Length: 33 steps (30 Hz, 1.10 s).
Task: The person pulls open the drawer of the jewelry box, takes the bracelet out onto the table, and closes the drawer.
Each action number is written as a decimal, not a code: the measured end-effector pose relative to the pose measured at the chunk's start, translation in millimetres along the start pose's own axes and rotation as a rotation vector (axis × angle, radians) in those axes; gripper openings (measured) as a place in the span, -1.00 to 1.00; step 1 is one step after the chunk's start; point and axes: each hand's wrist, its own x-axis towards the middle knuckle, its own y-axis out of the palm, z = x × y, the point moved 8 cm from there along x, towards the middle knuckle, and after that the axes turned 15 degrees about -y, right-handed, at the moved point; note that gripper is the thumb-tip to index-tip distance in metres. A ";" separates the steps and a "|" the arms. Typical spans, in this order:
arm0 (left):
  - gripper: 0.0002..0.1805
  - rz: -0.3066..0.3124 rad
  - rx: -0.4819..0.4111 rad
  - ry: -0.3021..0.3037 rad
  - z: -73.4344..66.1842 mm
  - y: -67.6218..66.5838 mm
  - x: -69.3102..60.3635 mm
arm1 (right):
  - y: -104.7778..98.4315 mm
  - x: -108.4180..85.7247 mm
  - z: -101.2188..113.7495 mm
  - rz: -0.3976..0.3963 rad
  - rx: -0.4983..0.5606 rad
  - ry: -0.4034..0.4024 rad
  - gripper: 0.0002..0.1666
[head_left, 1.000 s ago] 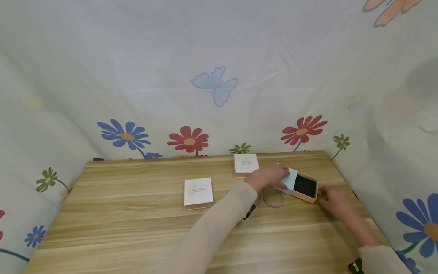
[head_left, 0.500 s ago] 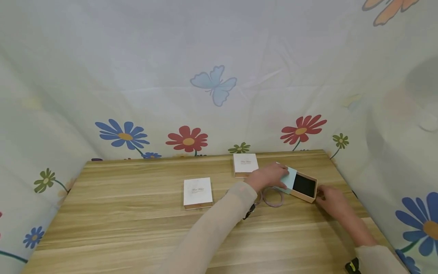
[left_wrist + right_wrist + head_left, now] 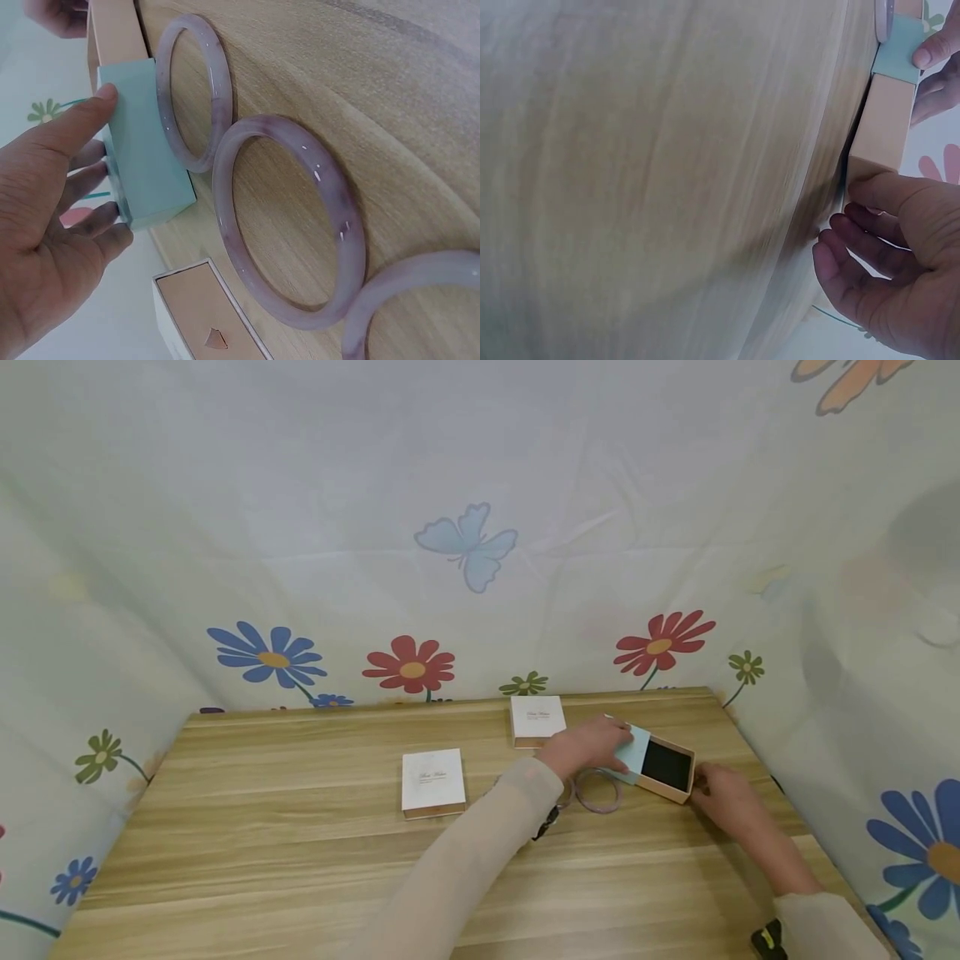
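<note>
A drawer-style jewelry box lies at the right of the table, its pale teal sleeve [image 3: 640, 752] partly off the peach drawer [image 3: 885, 124], which shows a black lining [image 3: 668, 766]. My left hand [image 3: 45, 195] holds the sleeve, thumb on the near edge and fingers on its top side. At the drawer's outer end, my right hand [image 3: 907, 262] pinches with thumb and forefinger; what lies between them is hidden. Beside the sleeve rest lavender bangles: one [image 3: 221, 90] close to it, a second [image 3: 341, 195] touching that, and a third [image 3: 409, 271] cut off by the left wrist view's edge.
Two white lidded boxes stand on the wood-grain table [image 3: 300, 860]: one [image 3: 433, 779] left of my left forearm, another [image 3: 537, 717] near the back edge. A flowered cloth [image 3: 337, 568] hangs behind the table and along its sides.
Both hands stay on the jewelry box, which looks just as far open. My right wrist has shifted very slightly to the left.
</note>
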 end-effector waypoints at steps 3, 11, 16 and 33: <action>-0.27 0.002 -0.003 0.000 0.0 0.0 0.3 | -0.1 3.2 2.6 0.007 0.003 0.003 -0.76; -0.28 0.006 -0.017 -0.006 0.0 0.5 0.9 | 4.2 13.4 9.3 0.014 -0.003 -0.021 -0.78; -0.28 0.009 -0.027 -0.012 0.1 0.6 0.8 | 8.9 16.5 7.2 0.010 0.003 -0.012 -0.78; -0.28 -0.002 -0.022 -0.011 0.5 -1.7 -2.6 | 10.6 25.3 14.7 0.000 0.011 -0.016 -0.76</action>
